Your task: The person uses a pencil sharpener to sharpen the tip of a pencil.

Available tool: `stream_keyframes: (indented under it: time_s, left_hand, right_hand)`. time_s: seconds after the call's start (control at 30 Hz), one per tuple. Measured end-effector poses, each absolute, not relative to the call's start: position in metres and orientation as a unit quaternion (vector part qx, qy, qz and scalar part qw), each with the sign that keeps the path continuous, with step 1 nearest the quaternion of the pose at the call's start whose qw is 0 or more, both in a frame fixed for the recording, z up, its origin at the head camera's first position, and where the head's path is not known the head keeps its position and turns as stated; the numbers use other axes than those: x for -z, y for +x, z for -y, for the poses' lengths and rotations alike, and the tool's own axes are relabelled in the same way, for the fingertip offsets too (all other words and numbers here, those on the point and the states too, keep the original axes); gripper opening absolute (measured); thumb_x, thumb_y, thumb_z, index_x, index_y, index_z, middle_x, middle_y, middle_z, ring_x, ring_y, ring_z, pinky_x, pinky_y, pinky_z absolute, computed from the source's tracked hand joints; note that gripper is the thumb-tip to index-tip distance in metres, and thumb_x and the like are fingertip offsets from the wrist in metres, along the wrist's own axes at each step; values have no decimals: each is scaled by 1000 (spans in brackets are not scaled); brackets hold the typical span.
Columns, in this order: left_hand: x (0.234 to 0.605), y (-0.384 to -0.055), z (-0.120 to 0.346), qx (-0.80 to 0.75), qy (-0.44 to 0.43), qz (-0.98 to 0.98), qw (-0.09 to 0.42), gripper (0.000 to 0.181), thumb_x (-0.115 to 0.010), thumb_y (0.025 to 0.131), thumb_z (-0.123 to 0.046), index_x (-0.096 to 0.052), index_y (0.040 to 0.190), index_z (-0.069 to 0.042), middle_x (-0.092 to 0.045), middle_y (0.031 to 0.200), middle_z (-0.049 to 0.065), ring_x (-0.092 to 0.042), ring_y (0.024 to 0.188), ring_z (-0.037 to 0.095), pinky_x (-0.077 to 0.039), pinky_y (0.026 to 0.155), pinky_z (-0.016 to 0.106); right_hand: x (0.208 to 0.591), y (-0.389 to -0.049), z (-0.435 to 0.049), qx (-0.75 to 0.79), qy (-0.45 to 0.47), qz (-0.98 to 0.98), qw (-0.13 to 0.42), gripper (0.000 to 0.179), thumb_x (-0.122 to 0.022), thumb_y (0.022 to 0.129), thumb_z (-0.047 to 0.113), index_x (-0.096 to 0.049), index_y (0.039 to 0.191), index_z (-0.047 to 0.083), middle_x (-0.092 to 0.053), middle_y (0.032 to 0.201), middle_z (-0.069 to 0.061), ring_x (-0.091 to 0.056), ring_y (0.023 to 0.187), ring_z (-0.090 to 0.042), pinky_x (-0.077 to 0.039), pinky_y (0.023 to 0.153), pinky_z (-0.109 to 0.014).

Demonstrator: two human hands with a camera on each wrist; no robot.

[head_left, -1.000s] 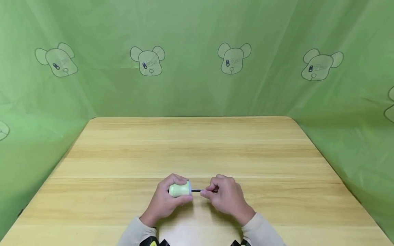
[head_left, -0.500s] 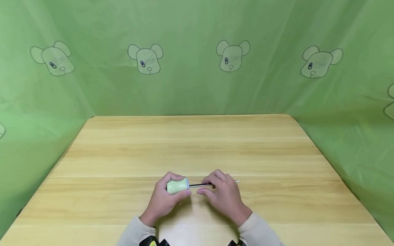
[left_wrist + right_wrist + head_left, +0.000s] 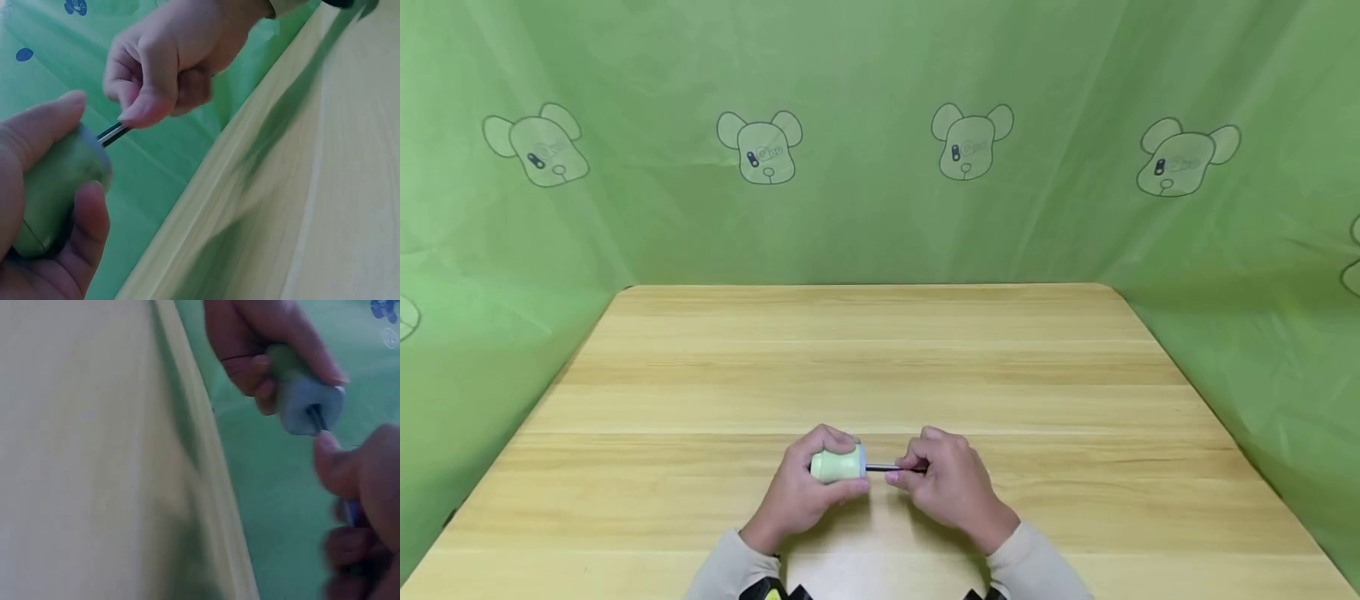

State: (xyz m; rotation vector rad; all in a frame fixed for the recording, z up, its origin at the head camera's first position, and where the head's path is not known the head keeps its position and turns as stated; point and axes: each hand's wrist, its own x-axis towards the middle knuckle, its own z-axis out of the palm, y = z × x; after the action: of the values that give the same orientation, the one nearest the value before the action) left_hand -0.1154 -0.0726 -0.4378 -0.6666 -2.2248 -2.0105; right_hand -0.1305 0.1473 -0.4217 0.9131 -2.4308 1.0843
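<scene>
My left hand [image 3: 793, 492] grips a small pale-green pencil sharpener [image 3: 837, 464], thumb and fingers on opposite sides. Its pale blue-grey face points right, toward my right hand [image 3: 953, 482]. A thin dark pencil [image 3: 882, 467] goes into the hole in that face, which shows in the right wrist view. Thumb and curled index finger of the right hand pinch the pencil a short way from the sharpener [image 3: 309, 400]. In the left wrist view, a short stretch of pencil [image 3: 114, 134] is visible between the two. The pencil's tip is inside the sharpener; its other end is hidden by the right hand.
Both hands are above the near part of a light wooden table [image 3: 880, 367]. Green cloth [image 3: 865, 225] printed with bear heads encloses the back and sides. Dark bands with some yellow sit at the wrists.
Half a second ago the right fingers were looser, with the pencil's white end showing past the hand. Now they pinch it again, and the pencil lies more level. The left hand keeps its grip.
</scene>
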Motion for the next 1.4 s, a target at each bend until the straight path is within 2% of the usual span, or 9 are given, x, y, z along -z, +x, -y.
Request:
stream_keyframes:
  time_s: [0.1, 0.2, 0.4, 0.53, 0.8, 1.03, 1.13, 1.33, 1.4]
  left_hand:
    - [438, -116, 73, 621, -256, 739, 59, 33, -84, 73, -7, -60, 96, -8, -64, 108, 13, -61, 91, 21, -57, 69, 31]
    - [436, -116, 74, 619, -248, 743, 52, 33, -84, 74, -9, -61, 98, -10, -64, 108, 10, -61, 88, 22, -56, 67, 30]
    - [433, -113, 75, 663, -146, 734, 14, 34, -82, 77, -9, -62, 105, -5, -60, 105, 17, -59, 67, 20, -56, 52, 31]
    - [429, -112, 75, 688, -105, 718, 2, 36, -80, 79, -7, -58, 107, 0, -58, 97, 18, -57, 58, 19, -56, 46, 33]
    - [425, -116, 74, 713, -101, 693, -41, 39, -75, 83, -5, -51, 111, 8, -59, 77, 13, -57, 52, 16, -54, 43, 32]
    - [426, -114, 78, 698, -125, 703, -55, 41, -78, 80, -5, -54, 111, 5, -58, 86, 15, -57, 59, 18, -56, 49, 31]
    - [429, -116, 79, 687, -161, 707, -38, 38, -79, 79, -4, -57, 109, 2, -57, 101, 18, -58, 64, 18, -57, 50, 32]
    - [435, -118, 77, 617, -286, 733, 33, 33, -82, 76, -7, -59, 99, -9, -61, 114, 13, -60, 96, 23, -56, 71, 31]
    - [436, -117, 75, 605, -296, 738, 44, 33, -82, 76, -8, -58, 99, -9, -62, 114, 12, -59, 101, 24, -55, 75, 31]
  right_hand:
    - [415, -131, -150, -446, 275, 852, 6, 21, -83, 76, 9, -65, 64, 13, -61, 64, 10, -44, 49, 0, -39, 40, -18]
    - [414, -132, -149, -444, 265, 856, -21, 19, -80, 78, 8, -66, 66, 13, -61, 62, 10, -43, 48, -1, -37, 39, -19]
    - [427, -130, -139, -265, 258, 894, 253, 21, -89, 66, 31, -74, 76, 19, -59, 69, 12, -46, 58, -1, -42, 58, -24]
    - [430, -133, -134, -251, 283, 849, 368, 32, -90, 57, 32, -74, 80, 15, -63, 75, 6, -54, 61, -7, -41, 58, -27]
    - [430, -142, -138, -241, 326, 781, 475, 45, -66, 86, 51, -70, 60, 14, -44, 57, 8, -30, 41, -1, -20, 40, -13]
    - [429, -135, -142, -256, 322, 822, 394, 27, -91, 55, 34, -71, 62, 18, -35, 60, 14, -18, 49, 9, -11, 39, -7]
    - [423, -131, -143, -269, 305, 848, 341, 26, -94, 54, 29, -72, 64, 19, -37, 60, 16, -21, 49, 8, -15, 38, -8]
    - [398, -127, -156, -404, 231, 885, -18, 16, -84, 75, 19, -70, 67, 16, -66, 71, 10, -50, 54, -4, -43, 44, -20]
    - [396, -127, -158, -408, 206, 888, -49, 14, -83, 76, 19, -71, 69, 16, -67, 73, 9, -53, 56, -6, -45, 47, -22]
